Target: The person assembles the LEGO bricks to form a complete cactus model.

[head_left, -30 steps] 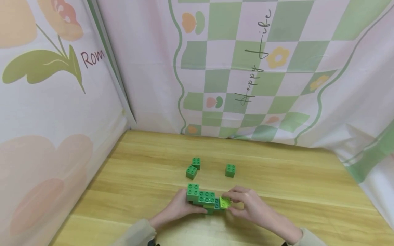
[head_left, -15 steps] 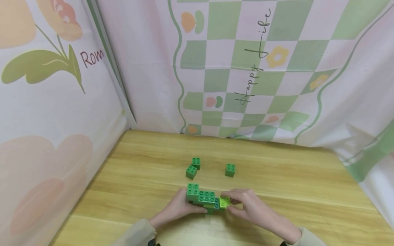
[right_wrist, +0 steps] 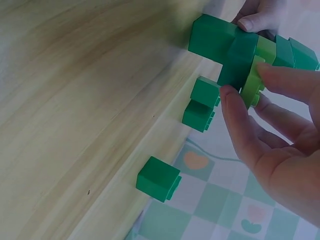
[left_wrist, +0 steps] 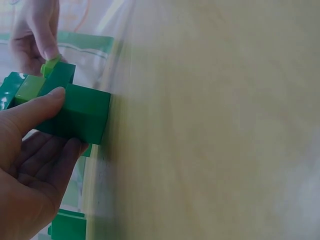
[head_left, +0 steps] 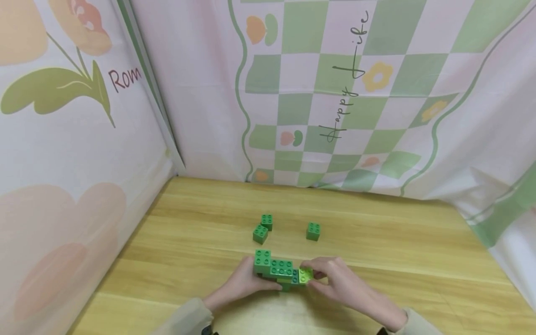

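Observation:
A structure of green toy building bricks (head_left: 281, 269) stands between both hands near the front of the table. My left hand (head_left: 247, 283) grips its left side, thumb along the front; in the left wrist view the thumb lies over the dark green lower bricks (left_wrist: 82, 112). At the structure's right end sits a thin lime-green brick (head_left: 305, 275). My right hand (head_left: 339, 284) pinches that lime piece between thumb and fingers, and the right wrist view shows the lime brick (right_wrist: 253, 82) against the side of a dark green one. The left palm is partly hidden behind the bricks.
Two loose green bricks, a rear one (head_left: 267, 222) and a nearer one (head_left: 260, 234), lie close together behind the structure. Another green brick (head_left: 313, 231) lies to their right. The wooden table (head_left: 201, 209) meets a patterned curtain (head_left: 335, 93) at the back and left.
Hardly anything differs. The right hand's fingers have shifted slightly on the lime-green brick, while the left hand and the structure keep their place.

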The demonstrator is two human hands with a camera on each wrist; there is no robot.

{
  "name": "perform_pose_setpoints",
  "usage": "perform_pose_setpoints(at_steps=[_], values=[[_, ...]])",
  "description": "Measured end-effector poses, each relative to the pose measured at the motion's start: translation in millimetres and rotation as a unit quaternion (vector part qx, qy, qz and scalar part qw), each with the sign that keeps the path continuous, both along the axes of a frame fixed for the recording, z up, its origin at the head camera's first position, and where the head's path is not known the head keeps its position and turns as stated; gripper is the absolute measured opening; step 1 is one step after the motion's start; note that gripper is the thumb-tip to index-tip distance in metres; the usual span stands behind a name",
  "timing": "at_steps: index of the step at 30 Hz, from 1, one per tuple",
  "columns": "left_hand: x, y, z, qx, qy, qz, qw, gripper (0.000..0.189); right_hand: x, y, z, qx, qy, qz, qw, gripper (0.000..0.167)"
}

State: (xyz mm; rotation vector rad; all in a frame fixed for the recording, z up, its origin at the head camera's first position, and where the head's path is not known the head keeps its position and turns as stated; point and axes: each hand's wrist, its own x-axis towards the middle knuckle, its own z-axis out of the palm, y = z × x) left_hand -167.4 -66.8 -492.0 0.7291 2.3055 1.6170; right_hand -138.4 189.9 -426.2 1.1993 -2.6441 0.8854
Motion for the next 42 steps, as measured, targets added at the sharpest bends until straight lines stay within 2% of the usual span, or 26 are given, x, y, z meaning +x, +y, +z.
perform_pose_setpoints(at_steps=[4, 7, 16, 20, 24, 31, 36, 42], values=[[-0.3, 0.4, 0.6, 0.001, 0.003, -0.002, 1.0000, 0.061, 0.1, 0, 2.2, 0.006, -0.031, -0.014, 0.9994, 0.035], [-0.5, 0.4, 0.8, 0.004, 0.003, -0.005, 1.0000, 0.062, -0.2, 0, 2.6, 0.008, -0.036, -0.016, 0.9992, 0.035], [0.2, 0.2, 1.1, 0.003, 0.001, -0.007, 1.0000, 0.060, 2.6, 3, -1.3, -0.003, 0.013, -0.012, 0.9998, 0.035], [0.1, 0.7, 0.8, 0.004, 0.004, -0.009, 0.9999, 0.059, 0.2, 6, 1.6, -0.013, -0.025, -0.032, 0.9991, 0.029], [-0.2, 1.0, 0.6, 0.006, 0.010, -0.009, 0.9999, 0.061, -8.8, 10, 4.4, -0.023, -0.032, -0.059, 0.9975, 0.026], [1.3, 1.2, 2.6, 0.010, 0.007, -0.009, 0.9999, 0.066, -30.5, 17, -0.2, -0.063, 0.024, -0.082, 0.9943, 0.025], [3.2, 1.8, 3.8, 0.007, 0.005, -0.008, 0.9999, 0.065, -40.8, 23, -5.2, -0.056, 0.018, -0.116, 0.9916, 0.026], [3.0, 2.4, 3.6, 0.002, 0.018, -0.008, 0.9998, 0.066, -54.9, 28, -14.5, -0.057, 0.022, -0.154, 0.9863, 0.025]])
